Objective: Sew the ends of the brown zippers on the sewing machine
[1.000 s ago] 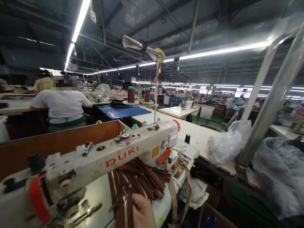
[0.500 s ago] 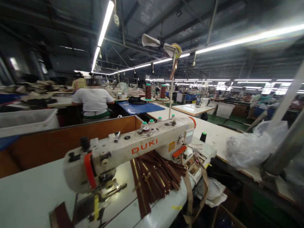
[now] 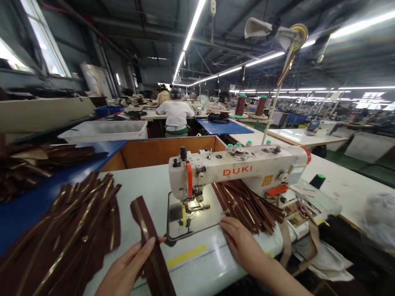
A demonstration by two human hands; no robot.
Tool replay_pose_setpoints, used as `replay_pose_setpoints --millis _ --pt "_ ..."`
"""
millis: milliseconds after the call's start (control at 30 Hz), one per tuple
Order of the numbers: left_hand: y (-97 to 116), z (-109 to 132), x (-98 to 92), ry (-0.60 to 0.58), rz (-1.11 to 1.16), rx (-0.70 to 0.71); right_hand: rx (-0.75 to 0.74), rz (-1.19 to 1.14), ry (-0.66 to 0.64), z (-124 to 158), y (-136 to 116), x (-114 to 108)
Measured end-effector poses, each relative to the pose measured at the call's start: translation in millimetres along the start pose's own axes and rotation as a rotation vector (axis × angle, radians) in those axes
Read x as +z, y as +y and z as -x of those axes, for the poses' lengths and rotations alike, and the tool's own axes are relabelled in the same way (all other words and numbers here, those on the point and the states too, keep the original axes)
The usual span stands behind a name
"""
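My left hand (image 3: 128, 263) is closed on a dark brown zipper (image 3: 148, 234) with metal teeth, pinched between thumb and fingers. The strip's upper end points towards the sewing machine (image 3: 237, 168), left of its metal needle plate (image 3: 179, 226). My right hand (image 3: 242, 242) is at the front left edge of a fanned pile of brown zippers (image 3: 247, 205), under the machine's arm. Its fingers are curled together there; the thumb and anything between the fingers are hidden. A bigger heap of brown zippers (image 3: 77, 230) lies on the left of the table.
A small tray of tools (image 3: 300, 216) sits at the machine's right end, beige straps (image 3: 313, 238) hanging by it. Thread cones (image 3: 240, 105) stand behind. Further back are a white bin (image 3: 105, 130) and a seated person (image 3: 176, 113). A plastic bag (image 3: 381, 218) is at far right.
The view has turned left, so the machine appears further right and the left zipper heap shows. Both hands have come into view. The zipper at the lower left is now in my left hand.
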State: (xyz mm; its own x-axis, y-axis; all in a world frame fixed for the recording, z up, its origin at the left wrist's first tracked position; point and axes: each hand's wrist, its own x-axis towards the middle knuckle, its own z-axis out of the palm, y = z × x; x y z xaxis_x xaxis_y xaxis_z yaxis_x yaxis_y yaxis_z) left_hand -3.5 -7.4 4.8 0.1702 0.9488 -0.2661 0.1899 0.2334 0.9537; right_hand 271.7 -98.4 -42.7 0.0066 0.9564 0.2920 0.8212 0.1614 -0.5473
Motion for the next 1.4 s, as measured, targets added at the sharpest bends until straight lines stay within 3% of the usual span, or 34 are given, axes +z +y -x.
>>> replay_pose_setpoints --millis 133,267,333,433,500,600,767,1000,1167,1267,1400 --pt "15.3 1.7 10.6 -0.034 0.170 -0.071 0.029 -0.004 0.018 1.9 -0.9 -1.2" --pt "17.5 2.3 18.5 -0.098 0.267 -0.086 0.033 -0.159 -0.004 -2.4 -37.9 5.9" --pt "18.7 1.9 22.6 -0.118 0.314 -0.093 0.073 -0.343 -0.069 -5.7 -62.5 13.7" --pt "20.7 -2.7 26.2 -0.085 0.380 -0.100 0.168 -0.659 -0.291 -11.3 -88.6 30.4" --pt "20.1 -10.2 25.2 -0.068 0.394 -0.096 0.249 -0.781 -0.367 -14.2 -94.0 40.6" --pt "17.0 -28.5 21.2 -0.075 0.356 -0.066 0.342 -0.832 -0.350 -18.0 -89.5 47.9" --pt "22.4 -71.9 24.9 -0.093 0.046 0.178 0.386 -0.670 -0.290 -37.6 -75.6 47.8" --pt "36.4 -118.2 39.1 0.020 -0.249 0.403 0.319 -0.201 -0.168 -81.7 -58.1 55.0" --pt "13.2 -103.4 40.9 0.046 -0.450 0.532 0.281 -0.016 -0.218 -86.8 -60.0 52.6" --pt "-10.4 -80.7 42.8 -0.025 -0.622 0.652 0.275 0.034 -0.245 -87.8 -63.5 49.8" --pt "-33.0 -64.3 43.3 -0.118 -1.024 0.890 0.235 0.001 -0.258 -86.8 -62.7 47.9"
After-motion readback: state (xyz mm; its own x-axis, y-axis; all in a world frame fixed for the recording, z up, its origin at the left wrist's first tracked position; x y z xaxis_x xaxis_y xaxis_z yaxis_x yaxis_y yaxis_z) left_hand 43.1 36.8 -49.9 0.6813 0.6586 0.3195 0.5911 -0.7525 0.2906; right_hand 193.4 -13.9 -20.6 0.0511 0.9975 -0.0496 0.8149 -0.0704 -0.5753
